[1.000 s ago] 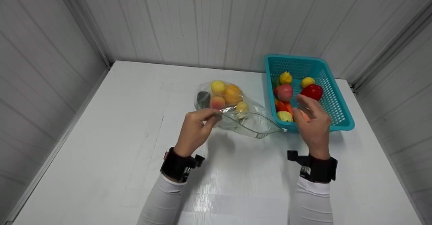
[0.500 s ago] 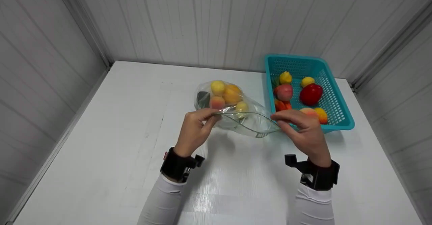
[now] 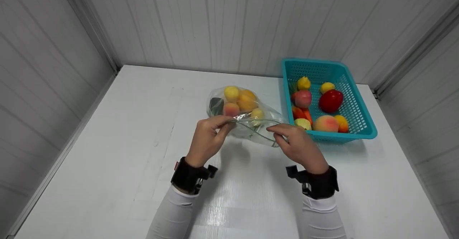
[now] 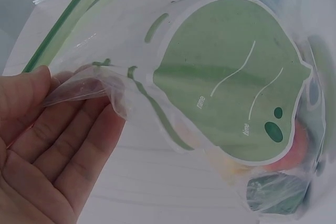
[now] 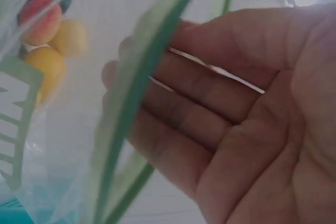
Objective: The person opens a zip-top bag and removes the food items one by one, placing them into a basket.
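Currently, the white table (image 3: 107, 153) is bearing a blue-green basket (image 3: 319, 65) at its right, and neither is shifting. Left of the basket, a clear plastic bag (image 3: 243, 117) is lying with fruit (image 3: 247, 101) inside, its mouth facing the person. The left hand (image 3: 208, 138) is staying put, thumb and index finger pinching one end of that mouth. The right hand (image 3: 299, 144) is what is changing: no longer hovering by the basket's large peach (image 3: 325, 123), it is now sitting farther left along the mouth, its fingers bending slightly; whether they are pinching the film, I cannot tell. Seemingly, the work is now centring on the mouth, which is gaping.
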Available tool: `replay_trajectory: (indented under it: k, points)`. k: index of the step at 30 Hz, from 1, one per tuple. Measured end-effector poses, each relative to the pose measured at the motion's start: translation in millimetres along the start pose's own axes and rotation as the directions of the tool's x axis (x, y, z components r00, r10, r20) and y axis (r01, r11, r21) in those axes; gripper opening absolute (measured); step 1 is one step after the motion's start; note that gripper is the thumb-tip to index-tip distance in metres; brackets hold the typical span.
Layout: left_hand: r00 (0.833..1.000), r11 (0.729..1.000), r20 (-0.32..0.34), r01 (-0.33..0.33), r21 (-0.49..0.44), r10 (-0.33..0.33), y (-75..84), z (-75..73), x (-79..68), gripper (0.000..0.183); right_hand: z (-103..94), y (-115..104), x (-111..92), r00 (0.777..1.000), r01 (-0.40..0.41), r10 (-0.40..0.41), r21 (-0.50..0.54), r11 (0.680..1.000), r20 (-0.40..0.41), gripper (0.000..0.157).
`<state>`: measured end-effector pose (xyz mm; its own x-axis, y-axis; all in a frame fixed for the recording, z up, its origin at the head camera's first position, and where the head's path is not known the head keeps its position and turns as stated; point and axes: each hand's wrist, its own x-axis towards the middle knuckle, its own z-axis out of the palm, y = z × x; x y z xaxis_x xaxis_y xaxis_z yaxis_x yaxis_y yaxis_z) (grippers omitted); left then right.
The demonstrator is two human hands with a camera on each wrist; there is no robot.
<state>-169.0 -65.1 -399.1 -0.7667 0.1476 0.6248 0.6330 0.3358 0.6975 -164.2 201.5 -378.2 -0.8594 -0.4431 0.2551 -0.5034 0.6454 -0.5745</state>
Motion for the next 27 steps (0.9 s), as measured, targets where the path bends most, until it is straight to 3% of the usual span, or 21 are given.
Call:
replay_trajectory:
  k: [4, 9, 14, 19, 27]
  points:
    - [1.0, 1.0, -0.006, -0.008, 0.002, 0.008, 0.7, 0.4, -0.3, 0.008, 11.8, 1.8, 7.6, 0.999, -0.027, 0.028, -0.033, 0.999, 0.019, 0.027]
    - [1.0, 1.0, -0.002, -0.019, 0.008, 0.019, 1.3, 2.0, -1.1, 0.009, 28.9, 8.7, 16.5, 0.999, -0.051, 0.05, -0.092, 0.994, -0.017, 0.028]
    - [0.999, 0.999, 0.013, -0.037, 0.019, 0.037, 1.6, 4.5, -1.9, 0.01, 45.6, 18.4, 23.5, 0.998, -0.022, 0.014, -0.148, 0.989, -0.059, 0.03]
    - [0.998, 0.999, 0.034, -0.049, 0.02, 0.048, 2.7, 6.9, -2.1, 0.011, 58.2, 23.9, 30.7, 0.995, -0.071, 0.056, -0.179, 0.981, -0.085, 0.028]
    - [0.995, 0.997, 0.069, -0.079, 0.021, 0.077, 3.8, 9.3, -1.9, 0.01, 69.1, 25.1, 51.0, 0.989, -0.134, 0.145, -0.245, 0.96, 0.024, 0.048]
